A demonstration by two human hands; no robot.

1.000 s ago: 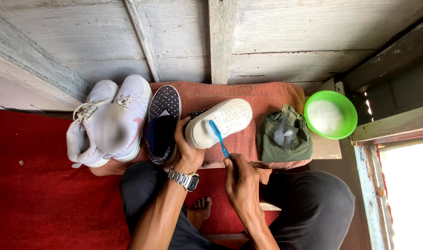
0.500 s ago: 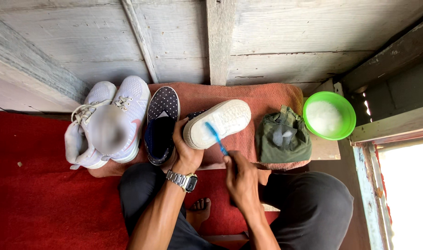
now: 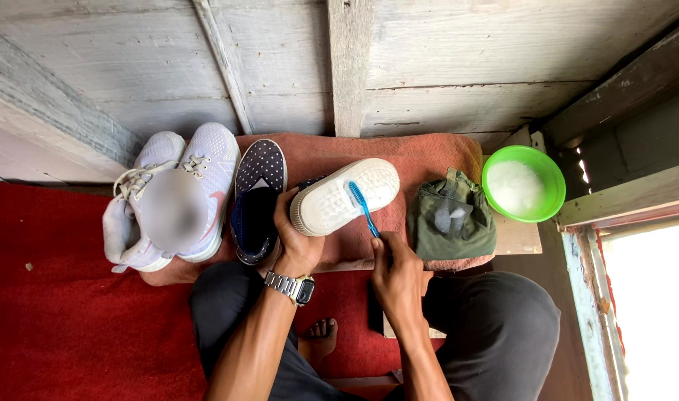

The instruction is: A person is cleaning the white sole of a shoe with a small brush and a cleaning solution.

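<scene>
At nine o'clock a pair of pale lilac mesh trainers with white laces (image 3: 172, 197) sits on a rust-orange towel (image 3: 429, 160), with a navy white-dotted slip-on shoe (image 3: 258, 200) just beside it. At the centre the left hand (image 3: 295, 241), a metal wristwatch (image 3: 293, 286) on its wrist, is wrapped around the heel of a white rubber-soled shoe (image 3: 345, 196) turned sole-up, while the right hand (image 3: 395, 275) is closed on a blue toothbrush (image 3: 362, 208) whose head touches that sole. At three o'clock lie a crumpled olive-green cloth (image 3: 455, 223) and a bright green plastic bowl of white powder (image 3: 524, 183).

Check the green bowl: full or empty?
Not empty. The green bowl holds a white foamy mass covering its bottom; how deep it goes cannot be told from above.
</scene>
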